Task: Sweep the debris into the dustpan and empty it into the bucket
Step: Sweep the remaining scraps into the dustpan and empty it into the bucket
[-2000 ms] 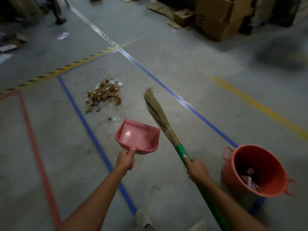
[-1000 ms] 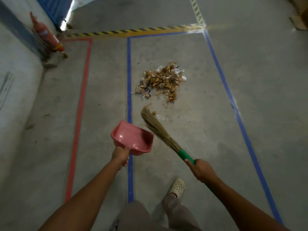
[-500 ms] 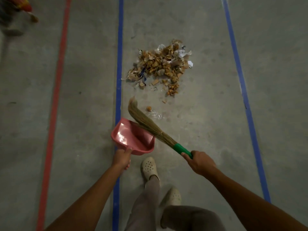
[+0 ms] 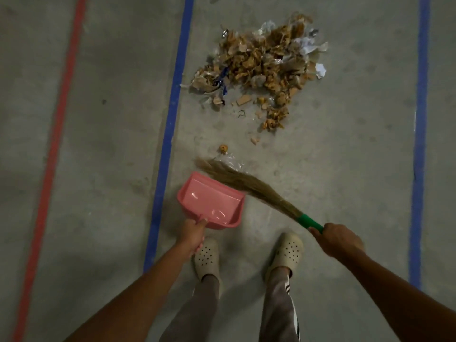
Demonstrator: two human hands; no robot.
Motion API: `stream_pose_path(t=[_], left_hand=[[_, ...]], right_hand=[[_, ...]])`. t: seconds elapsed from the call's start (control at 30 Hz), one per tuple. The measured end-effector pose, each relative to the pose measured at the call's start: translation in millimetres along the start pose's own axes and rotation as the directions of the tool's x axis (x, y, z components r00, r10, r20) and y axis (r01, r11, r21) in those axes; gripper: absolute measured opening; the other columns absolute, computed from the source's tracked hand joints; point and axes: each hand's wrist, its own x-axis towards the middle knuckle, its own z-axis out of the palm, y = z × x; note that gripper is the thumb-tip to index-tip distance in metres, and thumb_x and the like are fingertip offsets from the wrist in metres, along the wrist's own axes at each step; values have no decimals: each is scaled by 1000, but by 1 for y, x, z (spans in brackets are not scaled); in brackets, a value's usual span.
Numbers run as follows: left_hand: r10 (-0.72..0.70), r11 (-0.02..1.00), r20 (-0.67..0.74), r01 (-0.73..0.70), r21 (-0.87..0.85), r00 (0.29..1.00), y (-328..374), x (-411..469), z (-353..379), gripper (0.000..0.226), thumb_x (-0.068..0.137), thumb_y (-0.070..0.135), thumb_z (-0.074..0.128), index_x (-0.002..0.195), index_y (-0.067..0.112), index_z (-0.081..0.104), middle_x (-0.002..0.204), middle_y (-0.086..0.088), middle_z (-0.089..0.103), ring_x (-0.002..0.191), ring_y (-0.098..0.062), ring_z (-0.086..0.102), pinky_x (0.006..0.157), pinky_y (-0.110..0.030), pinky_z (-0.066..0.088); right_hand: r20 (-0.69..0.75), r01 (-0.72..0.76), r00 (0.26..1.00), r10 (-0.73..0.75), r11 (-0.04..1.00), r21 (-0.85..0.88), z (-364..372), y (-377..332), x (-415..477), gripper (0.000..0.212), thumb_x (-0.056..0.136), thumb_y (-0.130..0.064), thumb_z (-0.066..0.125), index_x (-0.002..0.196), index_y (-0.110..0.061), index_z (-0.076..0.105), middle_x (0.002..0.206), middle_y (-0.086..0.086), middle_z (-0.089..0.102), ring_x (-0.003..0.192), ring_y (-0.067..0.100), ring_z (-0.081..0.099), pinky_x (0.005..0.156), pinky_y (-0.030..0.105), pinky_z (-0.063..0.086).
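Note:
A heap of brown and white debris (image 4: 262, 64) lies on the concrete floor ahead, with a few loose scraps (image 4: 223, 148) trailing toward me. My left hand (image 4: 192, 234) grips the handle of a pink dustpan (image 4: 209, 201), which is empty and held just above my left foot. My right hand (image 4: 339, 239) grips the green handle of a straw broom (image 4: 243, 182). Its bristle tip reaches left past the dustpan's far edge, short of the heap. The bucket is out of view.
A blue floor line (image 4: 170, 124) runs just left of the dustpan and another blue line (image 4: 419, 134) runs at the right. A red line (image 4: 55, 134) lies farther left. My two feet in pale clogs (image 4: 207, 257) stand behind the dustpan.
I have turned away from the bucket and walked up to the heap, so it now lies close ahead. Dustpan and broom stayed in my hands, and both feet now stand side by side.

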Motion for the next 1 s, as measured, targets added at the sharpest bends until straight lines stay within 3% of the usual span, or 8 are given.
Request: stream_pose_path(t=[0.23,0.5,0.67,0.87,1.0], left_hand=[[51,995,-74,-57,-78,996,48,44,59,42,101,39,52,71,9,51,54,-9,49,32,-15,40,35,-19,30],[121,988,-153,-135,-80,981,103,86,88,46,101,40,52,67,10,48,51,-8,49,31,-17,41,34,-20,31],[105,987,-165,-123,-104,981,121,95,97,45,102,37,53,68,8,48,53,-10,47,29,-15,38,32,-17,28],[23,999,-99,-27,-41,995,120,111,104,33,101,29,53,78,6,53,54,-10,47,26,-12,36,31,-14,26],[-10,1000,-61,9,-17,998,117,132,109,32,102,31,52,78,10,53,53,-8,46,28,-11,35,33,-11,26]], right_hand=[[-120,38,992,-32,998,40,-52,16,78,53,96,-68,30,90,-20,52,74,-1,60,60,11,60,44,25,46],[-220,223,959,-177,954,201,-70,15,89,50,96,-67,31,90,-24,54,70,-3,60,55,9,58,45,21,44],[-163,270,956,-242,947,175,-61,16,94,50,95,-69,32,96,-25,55,74,-5,60,59,7,60,50,20,50],[-59,180,983,-174,977,112,-49,22,127,51,95,-69,33,95,-23,55,77,-5,61,62,7,60,54,22,53],[-95,111,990,-105,992,64,-51,34,159,54,96,-68,32,97,-20,57,76,-4,60,61,8,60,51,24,51]])
